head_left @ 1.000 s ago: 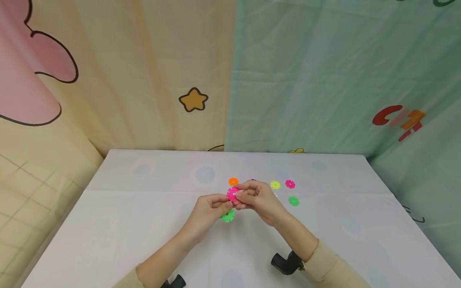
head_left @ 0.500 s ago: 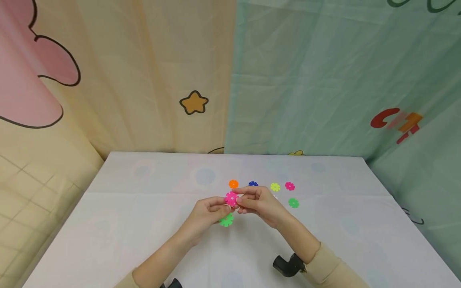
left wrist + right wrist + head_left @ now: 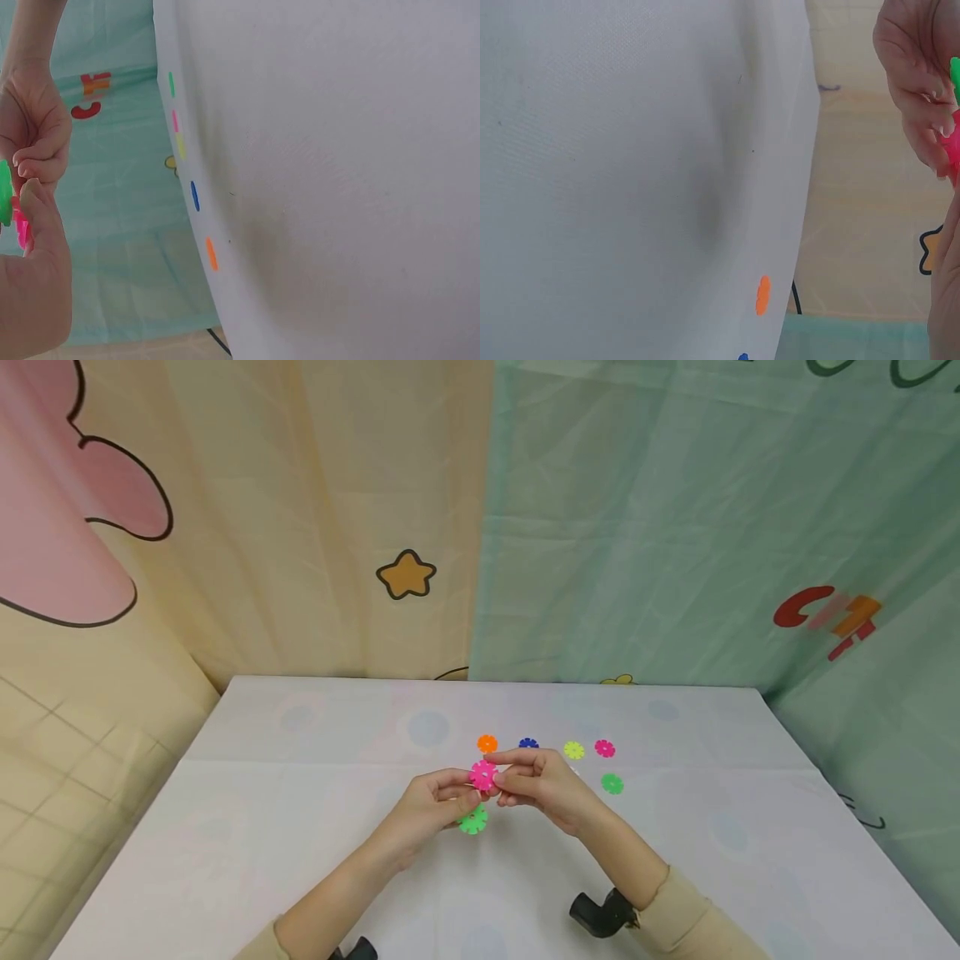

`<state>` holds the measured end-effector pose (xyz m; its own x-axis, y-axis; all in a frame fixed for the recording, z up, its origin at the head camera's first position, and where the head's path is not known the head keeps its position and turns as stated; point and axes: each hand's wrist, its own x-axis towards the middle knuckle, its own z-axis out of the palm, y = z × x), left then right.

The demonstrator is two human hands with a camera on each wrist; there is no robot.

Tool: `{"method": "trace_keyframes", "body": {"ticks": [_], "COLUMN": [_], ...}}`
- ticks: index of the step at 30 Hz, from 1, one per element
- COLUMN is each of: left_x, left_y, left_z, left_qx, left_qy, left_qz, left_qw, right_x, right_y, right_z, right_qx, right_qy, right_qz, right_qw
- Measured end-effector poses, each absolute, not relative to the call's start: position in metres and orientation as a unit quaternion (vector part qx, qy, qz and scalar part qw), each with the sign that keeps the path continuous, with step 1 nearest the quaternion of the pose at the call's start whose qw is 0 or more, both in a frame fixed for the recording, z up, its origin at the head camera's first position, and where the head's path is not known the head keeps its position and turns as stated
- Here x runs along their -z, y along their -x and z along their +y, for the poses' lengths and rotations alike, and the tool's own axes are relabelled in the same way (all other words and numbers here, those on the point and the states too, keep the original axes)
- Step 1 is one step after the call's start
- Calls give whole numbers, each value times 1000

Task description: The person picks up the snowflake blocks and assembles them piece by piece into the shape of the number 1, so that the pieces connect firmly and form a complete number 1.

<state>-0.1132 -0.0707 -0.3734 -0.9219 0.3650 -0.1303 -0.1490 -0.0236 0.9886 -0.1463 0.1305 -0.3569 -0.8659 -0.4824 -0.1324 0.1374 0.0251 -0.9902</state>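
Observation:
In the head view both hands meet above the table around two notched snowflake discs, one pink [image 3: 483, 775] and one green [image 3: 472, 821]. The left hand [image 3: 435, 806] pinches between thumb and fingers, with the green disc just below its fingertips. From the right, the right hand [image 3: 543, 785] pinches the pink disc's edge. The left wrist view has the green disc [image 3: 5, 193] beside the pink one [image 3: 22, 225], cut by the frame edge. Whether the two discs are slotted together is hidden by the fingers.
On the white table [image 3: 300, 827] beyond the hands lie orange [image 3: 487, 744], blue [image 3: 528, 743], yellow [image 3: 573, 750], pink [image 3: 604, 748] and green [image 3: 612, 783] discs. The right hand partly covers the blue one. A black bent tube [image 3: 602, 914] sits by the right sleeve. Curtains hang behind the table.
Over the last second the joined hands shift slightly down in the head view, and the pink disc turns more face-on. More of the blue disc shows. The grip stays the same.

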Motion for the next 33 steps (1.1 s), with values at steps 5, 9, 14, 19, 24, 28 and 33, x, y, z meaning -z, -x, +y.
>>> {"method": "trace_keyframes", "body": {"ticks": [5, 9, 14, 19, 24, 28, 33], "left_x": [372, 370, 370, 370, 370, 370, 370], "left_y": [115, 118, 120, 121, 121, 121, 121], "left_z": [-71, -71, -70, -67, -67, -66, -65], "left_qx": [-720, -719, -718, -721, -724, -726, -727], "left_qy": [-79, -75, -69, -62, -62, -56, -48], "left_qz": [665, 670, 669, 666, 662, 660, 661], "left_qw": [179, 170, 176, 180, 183, 186, 180], "right_x": [356, 356, 357, 359, 359, 360, 361], "right_y": [147, 146, 144, 144, 144, 144, 145], "right_z": [130, 130, 130, 130, 129, 130, 132], "right_qx": [686, 686, 686, 685, 684, 681, 679], "right_qy": [131, 134, 133, 134, 130, 126, 126], "right_qz": [679, 675, 673, 673, 673, 676, 677], "right_qw": [228, 236, 243, 247, 250, 252, 255]}}
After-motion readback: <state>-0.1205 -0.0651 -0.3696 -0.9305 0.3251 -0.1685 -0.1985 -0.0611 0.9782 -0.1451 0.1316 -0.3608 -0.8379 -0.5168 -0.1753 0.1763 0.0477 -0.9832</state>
